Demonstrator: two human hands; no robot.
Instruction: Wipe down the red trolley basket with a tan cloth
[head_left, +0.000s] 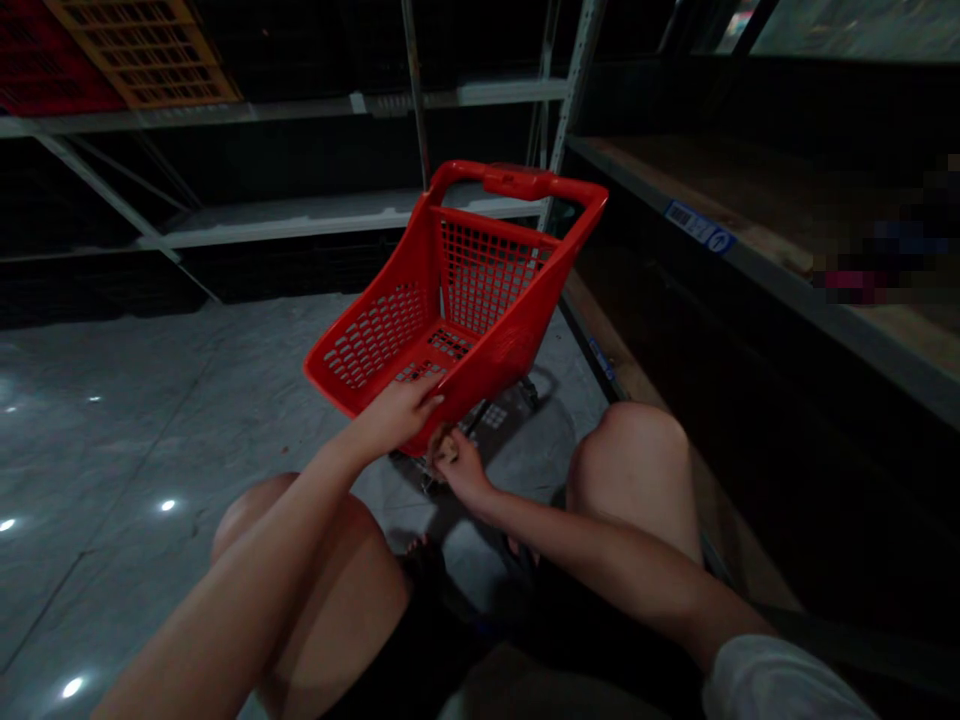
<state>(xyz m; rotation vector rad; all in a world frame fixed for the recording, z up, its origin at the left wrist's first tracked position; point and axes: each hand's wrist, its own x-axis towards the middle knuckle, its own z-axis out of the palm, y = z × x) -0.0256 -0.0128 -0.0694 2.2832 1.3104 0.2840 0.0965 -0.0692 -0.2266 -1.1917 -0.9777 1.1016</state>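
Observation:
A red plastic shopping cart (480, 385) with latticed walls stands upright in front of my knees, its handle on the far side. At the near corner of its basket, my left hand (397, 412) grips the rim, fingers over the edge. Just below that corner, my right hand (466, 472) pinches a crumpled brown piece (442, 447), which looks like cloth or paper; its kind is too dim to make out. The brown piece is against or very near the cart's outer wall. The visible part of the basket floor shows no goods.
Metal shelving (292, 215) stands behind the cart, with a yellow crate (150, 50) and a red crate (52, 60) at upper left. A dark-edged wooden shelf (757, 200) with a blue label (701, 225) runs along the right. Grey floor (135, 400) spreads out at left.

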